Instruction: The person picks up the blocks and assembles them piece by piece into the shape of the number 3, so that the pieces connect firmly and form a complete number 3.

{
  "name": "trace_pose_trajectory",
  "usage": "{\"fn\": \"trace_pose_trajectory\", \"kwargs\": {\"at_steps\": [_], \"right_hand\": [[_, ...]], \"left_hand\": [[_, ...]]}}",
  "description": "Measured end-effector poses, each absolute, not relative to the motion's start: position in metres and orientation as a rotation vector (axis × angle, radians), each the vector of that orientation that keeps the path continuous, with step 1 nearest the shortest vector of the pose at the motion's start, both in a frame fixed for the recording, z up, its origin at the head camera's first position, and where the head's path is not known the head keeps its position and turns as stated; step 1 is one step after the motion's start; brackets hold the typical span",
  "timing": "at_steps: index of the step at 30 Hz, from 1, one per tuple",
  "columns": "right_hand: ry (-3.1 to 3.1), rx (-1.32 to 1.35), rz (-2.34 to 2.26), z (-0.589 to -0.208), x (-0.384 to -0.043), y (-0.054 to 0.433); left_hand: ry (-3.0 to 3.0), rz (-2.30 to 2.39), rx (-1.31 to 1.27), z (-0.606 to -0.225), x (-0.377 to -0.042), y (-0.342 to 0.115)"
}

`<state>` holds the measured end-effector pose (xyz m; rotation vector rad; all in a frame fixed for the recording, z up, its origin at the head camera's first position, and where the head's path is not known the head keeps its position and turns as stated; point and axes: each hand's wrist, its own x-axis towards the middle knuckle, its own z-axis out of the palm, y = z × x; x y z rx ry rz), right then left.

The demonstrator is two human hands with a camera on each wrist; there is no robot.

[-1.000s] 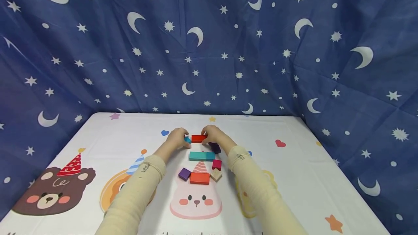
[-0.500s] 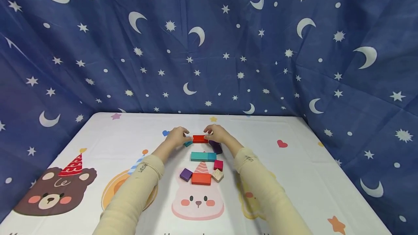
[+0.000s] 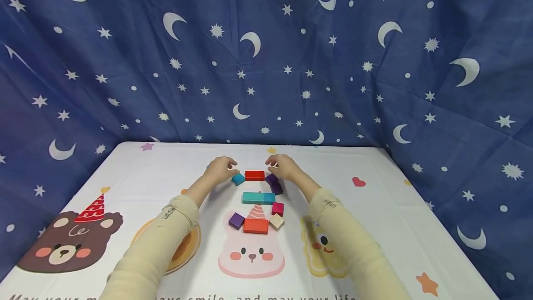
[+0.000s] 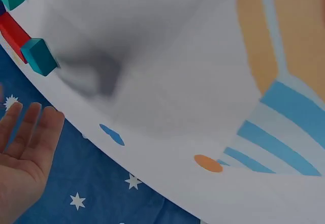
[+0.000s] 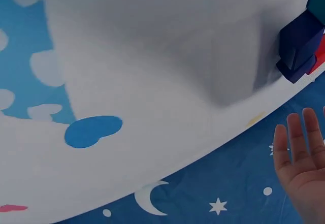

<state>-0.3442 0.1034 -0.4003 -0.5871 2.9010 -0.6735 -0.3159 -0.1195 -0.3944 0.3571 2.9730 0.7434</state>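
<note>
My left hand (image 3: 219, 171) hovers with relaxed fingers beside a small teal block (image 3: 238, 179), its thumb close over that block. On the other side my right hand (image 3: 285, 168) is held loosely above two dark purple blocks (image 3: 275, 188). A red block (image 3: 254, 176) lies between them at the far end of the figure. In the left wrist view the fingers (image 4: 34, 132) are straight and hold nothing. The right wrist view likewise shows the fingers (image 5: 298, 137) extended, apart from the purple blocks (image 5: 300, 40).
Nearer lie a long teal block (image 3: 251, 197) with a bluish cube, a crimson block (image 3: 277, 209), a plain wood block (image 3: 276, 221), an orange-red block (image 3: 256, 226) and a purple block (image 3: 236, 220). A starry blue curtain (image 3: 266, 59) hangs behind the printed white tablecloth (image 3: 383, 226).
Both hands have drawn outward from the red block, the left to the left and the right to the right. The teal block and the purple blocks are now more exposed.
</note>
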Motion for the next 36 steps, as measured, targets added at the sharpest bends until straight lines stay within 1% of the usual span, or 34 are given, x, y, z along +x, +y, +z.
{"fn": "trace_pose_trajectory", "kwargs": {"at_steps": [5, 10, 17, 22, 28, 32, 36], "right_hand": [[2.902, -0.536, -0.636, -0.402, -0.341, 0.105], [2.925, -0.611, -0.601, -0.403, -0.334, 0.106], [2.987, -0.713, -0.634, -0.391, -0.324, 0.119], [3.045, -0.833, -0.665, -0.378, -0.315, 0.125], [3.13, -0.928, -0.631, -0.363, -0.296, 0.142], [3.169, -1.006, -0.624, -0.351, -0.281, 0.16], [3.216, -0.992, -0.63, -0.343, -0.268, 0.176]], "left_hand": [[2.958, 0.692, 0.36, -0.4, -0.314, -0.123], [2.975, 0.689, 0.355, -0.403, -0.311, -0.127], [3.02, 0.719, 0.398, -0.396, -0.307, -0.137], [3.065, 0.844, 0.466, -0.39, -0.302, -0.149], [3.127, 0.914, 0.64, -0.381, -0.291, -0.161], [3.178, 0.866, 0.726, -0.369, -0.281, -0.167], [3.218, 0.744, 0.777, -0.356, -0.271, -0.172]]}}
